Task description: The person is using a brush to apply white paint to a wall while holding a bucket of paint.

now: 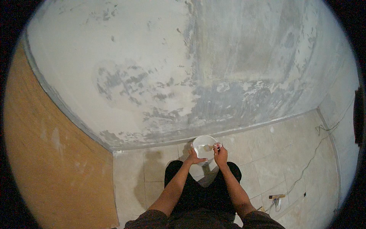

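Note:
Between my knees and the wall is a white plastic bucket (204, 138) with white material inside it. My left hand (193, 157) grips the bucket's left side, its thumb lying along the near rim. In my right hand (221, 156) is a paintbrush (208, 147), held by its handle with the bristles over the bucket's opening. Whether the bristles touch the white material is hard to tell. White residue marks the fingers of my right hand.
Ahead stands a patchy grey and white plastered wall (160, 57); a brown wood-like panel (63, 148) rises at the left. Pale floor tiles (266, 154) run right. A cable (304, 169) crosses them to a power strip (276, 196) with plugs. A small black object (304, 194) lies nearby.

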A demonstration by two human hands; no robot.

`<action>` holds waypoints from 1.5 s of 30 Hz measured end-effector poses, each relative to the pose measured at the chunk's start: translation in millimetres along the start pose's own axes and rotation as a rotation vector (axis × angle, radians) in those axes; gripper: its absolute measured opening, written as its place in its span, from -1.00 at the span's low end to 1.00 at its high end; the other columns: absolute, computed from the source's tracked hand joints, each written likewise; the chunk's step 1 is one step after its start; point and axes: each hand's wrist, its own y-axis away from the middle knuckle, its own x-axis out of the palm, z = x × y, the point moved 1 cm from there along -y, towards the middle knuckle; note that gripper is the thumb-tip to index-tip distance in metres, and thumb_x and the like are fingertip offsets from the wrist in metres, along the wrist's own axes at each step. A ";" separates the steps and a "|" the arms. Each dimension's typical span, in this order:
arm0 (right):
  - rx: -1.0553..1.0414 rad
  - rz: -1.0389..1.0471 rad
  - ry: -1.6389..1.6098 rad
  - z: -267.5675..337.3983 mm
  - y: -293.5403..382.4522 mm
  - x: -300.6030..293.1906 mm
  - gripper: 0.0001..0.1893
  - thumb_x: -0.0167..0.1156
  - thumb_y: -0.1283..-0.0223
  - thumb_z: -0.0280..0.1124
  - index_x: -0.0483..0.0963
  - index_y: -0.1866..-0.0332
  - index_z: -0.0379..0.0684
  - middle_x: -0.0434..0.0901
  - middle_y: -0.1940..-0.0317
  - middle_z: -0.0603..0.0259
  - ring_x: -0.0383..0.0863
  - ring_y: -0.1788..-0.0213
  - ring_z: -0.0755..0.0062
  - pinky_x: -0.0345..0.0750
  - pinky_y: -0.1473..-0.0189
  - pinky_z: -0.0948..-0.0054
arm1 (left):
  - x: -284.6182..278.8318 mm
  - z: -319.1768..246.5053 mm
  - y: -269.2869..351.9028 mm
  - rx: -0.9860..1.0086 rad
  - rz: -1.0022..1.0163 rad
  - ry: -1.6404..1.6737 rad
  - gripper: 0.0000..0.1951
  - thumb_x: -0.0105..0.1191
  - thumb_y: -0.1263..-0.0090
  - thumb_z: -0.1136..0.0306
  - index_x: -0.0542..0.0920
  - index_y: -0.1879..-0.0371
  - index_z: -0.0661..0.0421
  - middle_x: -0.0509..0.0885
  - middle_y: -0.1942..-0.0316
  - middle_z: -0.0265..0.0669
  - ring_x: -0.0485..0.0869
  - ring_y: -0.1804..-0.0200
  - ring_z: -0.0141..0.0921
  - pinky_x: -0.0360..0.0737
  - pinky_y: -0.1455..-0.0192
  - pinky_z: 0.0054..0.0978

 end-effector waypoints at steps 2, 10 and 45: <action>0.136 0.015 -0.047 -2.1 0.4 -8.4 -0.75 0.07 -0.36 -0.26 0.51 0.19 -0.26 0.63 0.46 0.02 0.65 0.44 0.05 0.54 0.35 0.20 | 1.3 -9.8 3.2 0.008 0.004 0.023 0.64 0.41 0.33 -0.40 -0.64 -0.35 0.30 -0.46 -0.46 0.23 -0.44 -0.48 0.20 -0.16 -0.52 0.05; 0.191 0.044 -0.232 31.0 -5.6 2.0 -0.73 0.06 -0.39 -0.24 0.50 0.20 -0.27 0.63 0.52 0.10 0.64 0.52 0.24 0.54 0.45 0.33 | -6.5 42.0 -3.5 -0.181 -0.144 0.354 0.19 0.17 -0.23 0.07 -0.60 -0.38 0.30 -0.20 -0.45 0.30 -0.09 -0.51 0.04 -0.03 -0.53 -0.20; 0.293 -0.013 -0.576 135.9 -104.3 -107.2 -0.72 0.07 -0.39 -0.28 0.52 0.36 -0.27 0.58 0.55 0.32 0.36 0.60 0.66 0.32 0.53 0.52 | -187.7 -163.6 154.6 0.126 -0.154 0.833 -0.33 -0.05 -0.18 0.53 0.12 -0.35 0.23 0.47 -0.14 0.00 0.68 0.09 -0.16 0.79 0.25 -0.27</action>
